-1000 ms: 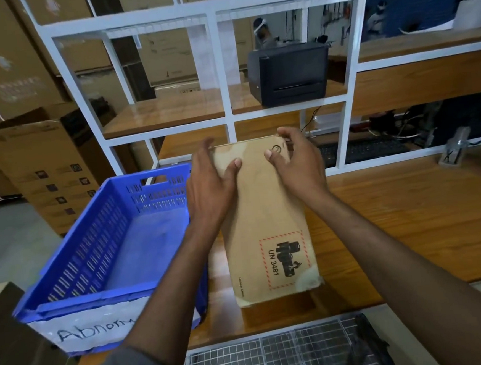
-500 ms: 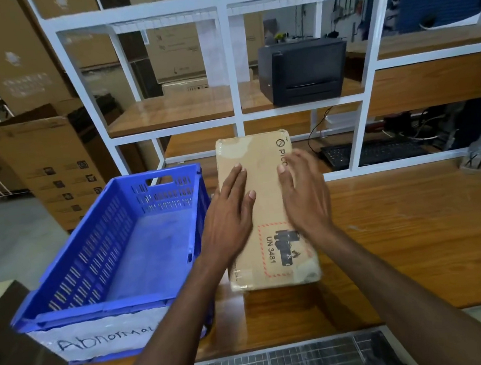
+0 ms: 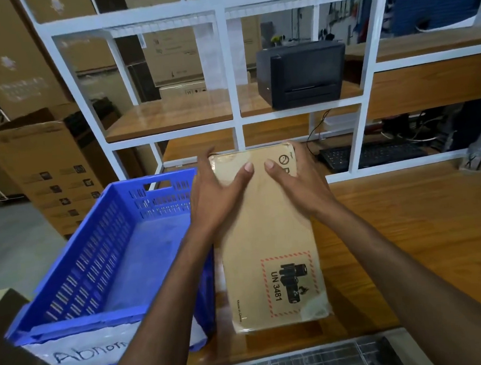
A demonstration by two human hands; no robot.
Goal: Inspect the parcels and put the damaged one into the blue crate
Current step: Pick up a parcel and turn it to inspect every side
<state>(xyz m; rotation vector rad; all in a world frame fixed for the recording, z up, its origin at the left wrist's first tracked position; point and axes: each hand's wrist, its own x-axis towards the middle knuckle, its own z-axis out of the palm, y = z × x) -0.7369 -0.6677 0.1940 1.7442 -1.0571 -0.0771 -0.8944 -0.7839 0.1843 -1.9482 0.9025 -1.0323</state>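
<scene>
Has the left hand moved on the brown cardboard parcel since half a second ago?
Yes. The left hand slid from mid-parcel up the brown cardboard parcel to its far end, toward the white shelf frame.

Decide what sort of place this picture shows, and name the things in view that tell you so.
Probably a warehouse packing or parcel-checking station. Large cardboard cartons are stacked at the left, a black label printer sits on the white shelving, and a blue crate with a handwritten label stands beside a brown parcel marked UN 3481.
</scene>
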